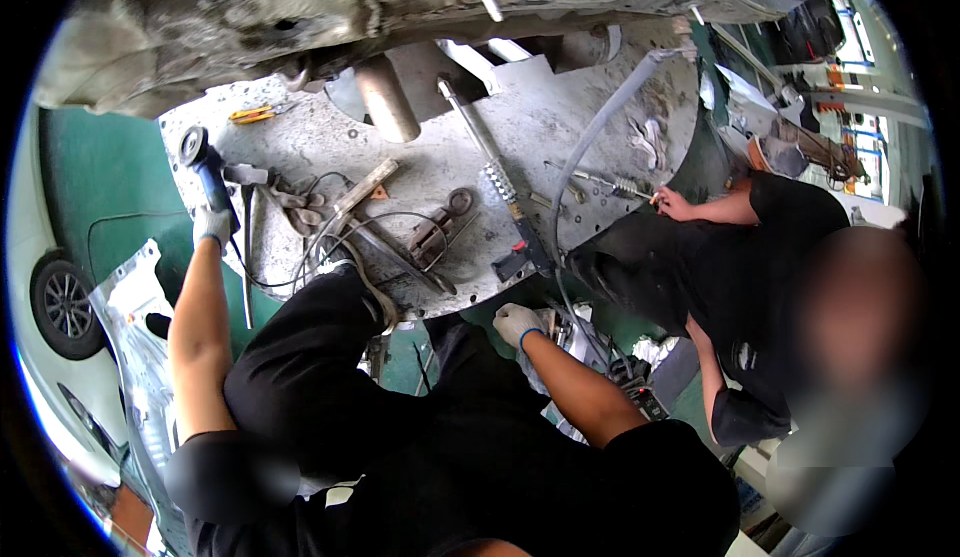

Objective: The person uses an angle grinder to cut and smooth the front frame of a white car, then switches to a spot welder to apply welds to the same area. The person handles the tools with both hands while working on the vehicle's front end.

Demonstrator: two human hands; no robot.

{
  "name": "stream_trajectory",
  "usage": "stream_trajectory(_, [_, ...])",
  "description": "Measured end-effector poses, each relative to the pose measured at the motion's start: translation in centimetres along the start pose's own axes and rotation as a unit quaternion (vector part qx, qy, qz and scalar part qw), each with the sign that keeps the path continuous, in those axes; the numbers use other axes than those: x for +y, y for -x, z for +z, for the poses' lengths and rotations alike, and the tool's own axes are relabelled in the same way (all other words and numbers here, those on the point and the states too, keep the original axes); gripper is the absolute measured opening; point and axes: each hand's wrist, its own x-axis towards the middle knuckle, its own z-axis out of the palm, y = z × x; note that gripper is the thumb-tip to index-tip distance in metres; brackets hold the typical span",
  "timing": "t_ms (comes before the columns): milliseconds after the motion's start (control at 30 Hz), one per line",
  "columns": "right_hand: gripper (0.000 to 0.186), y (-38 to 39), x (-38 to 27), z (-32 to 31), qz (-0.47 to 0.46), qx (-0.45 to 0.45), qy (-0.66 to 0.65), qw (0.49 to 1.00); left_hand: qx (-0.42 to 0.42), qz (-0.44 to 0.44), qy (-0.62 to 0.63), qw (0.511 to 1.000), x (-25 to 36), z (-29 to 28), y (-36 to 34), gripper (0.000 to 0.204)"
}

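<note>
My gloved left hand (214, 227) grips a blue angle grinder (210, 177), held up at the platform's left side, its cable looping right. My gloved right hand (515, 324) is closed just off the platform's front edge; its contents, if any, are hidden. On the round metal platform (560, 97) lie yellow-handled cutters (252, 115), chains and clamps (295, 217), a long bar tool with a black-and-red grip (516, 257), and a wooden-looking block (365, 185). My black-trousered leg (300, 357) reaches up to the platform's front edge.
A vehicle body (250, 7) overhangs the platform. A white car with a wheel (62, 307) and a loose metal panel (135, 327) stand left. A co-worker (760, 287) is close at right, one hand (672, 205) on a small rod-like tool. A grey hose (600, 122) crosses the platform.
</note>
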Motion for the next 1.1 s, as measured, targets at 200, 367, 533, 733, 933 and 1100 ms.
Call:
stream_trajectory(200, [0.041,-4.9,3.2,3.9,0.023,0.033,-0.071,0.997,-0.068,-0.033,0.185,0.980,-1.6,1.4,6.8,0.047])
stream_trajectory(367, [0.039,-11.0,5.1,5.2,0.018,0.146,-0.138,0.980,-0.044,-0.019,0.097,0.994,-3.6,3.5,14.6,0.061])
stream_trajectory(533, [0.039,-17.0,5.2,2.5,0.063,0.199,-0.425,0.881,-0.016,-0.003,-0.014,1.000,-10.3,6.3,28.0,0.044])
stream_trajectory(733, [0.067,-15.2,0.8,-1.6,0.246,0.145,-0.457,0.843,-0.110,-0.172,0.013,0.979,-16.2,1.5,37.5,0.035])
stream_trajectory(933, [0.021,-15.4,2.0,-1.7,0.147,-0.013,-0.768,0.623,-0.031,-0.167,0.153,0.974,-16.2,-4.3,33.6,0.026])
stream_trajectory(1100, [0.019,-13.3,7.0,-1.0,0.071,-0.219,-0.813,0.534,-0.064,-0.024,0.567,0.821,0.7,-13.3,29.7,0.024])
